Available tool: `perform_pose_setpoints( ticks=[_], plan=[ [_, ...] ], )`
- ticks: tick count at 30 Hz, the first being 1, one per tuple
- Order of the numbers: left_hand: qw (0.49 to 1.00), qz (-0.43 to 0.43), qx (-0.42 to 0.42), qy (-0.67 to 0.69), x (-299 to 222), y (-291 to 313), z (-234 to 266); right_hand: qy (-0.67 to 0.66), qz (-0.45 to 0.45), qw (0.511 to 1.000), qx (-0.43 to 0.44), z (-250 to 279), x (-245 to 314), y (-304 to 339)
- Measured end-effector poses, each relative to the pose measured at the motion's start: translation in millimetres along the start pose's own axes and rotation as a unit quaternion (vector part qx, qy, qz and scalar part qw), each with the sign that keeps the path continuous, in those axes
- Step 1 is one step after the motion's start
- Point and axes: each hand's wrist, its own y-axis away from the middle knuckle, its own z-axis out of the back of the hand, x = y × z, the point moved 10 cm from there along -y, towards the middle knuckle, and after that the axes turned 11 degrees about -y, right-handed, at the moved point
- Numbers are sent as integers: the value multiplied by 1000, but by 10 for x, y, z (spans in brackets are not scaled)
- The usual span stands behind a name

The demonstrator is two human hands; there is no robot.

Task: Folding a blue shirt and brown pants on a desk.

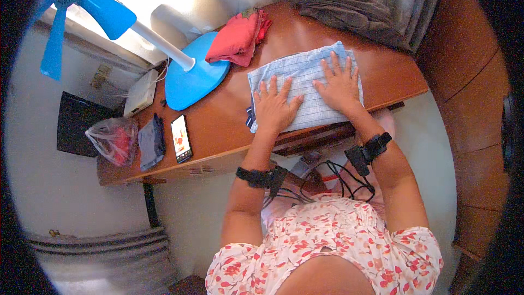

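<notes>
A light blue cloth with a dark line pattern [307,92] lies folded flat at the front edge of the brown table, and a bit of darker striped fabric shows at its left side. My left hand [275,108] rests flat on the cloth's left part with the fingers spread. On its right part lies my right hand [339,87], also flat, fingers apart and pointing away from me. Neither hand grips anything. Whatever is under the palms is hidden.
Behind the cloth sits a folded red cloth [234,41] beside the blue base [191,84] of a fan. Leftward lie a phone [181,137], a folded dark garment [152,142] and a clear plastic bag [115,141]. A dark clothes heap [349,13] occupies the far right. Black cables [349,177] hang below.
</notes>
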Motion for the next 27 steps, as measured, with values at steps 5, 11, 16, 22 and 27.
perform_pose_setpoints(
  ticks=[5,11,16,22,27],
  plan=[
    [999,14,-29,7,-1,100,64,-10,5,1000,22,-29,18,16],
    [997,49,-47,-27,-42,386,140,0,70,995,69,-54,143,124],
    [996,74,-10,-44,-61,588,117,-23,99,992,70,-52,210,266],
    [991,52,103,-69,46,565,152,-12,60,988,142,134,246,299],
    [997,-7,24,77,60,245,347,-32,141,987,64,413,675,137]
  ],
)
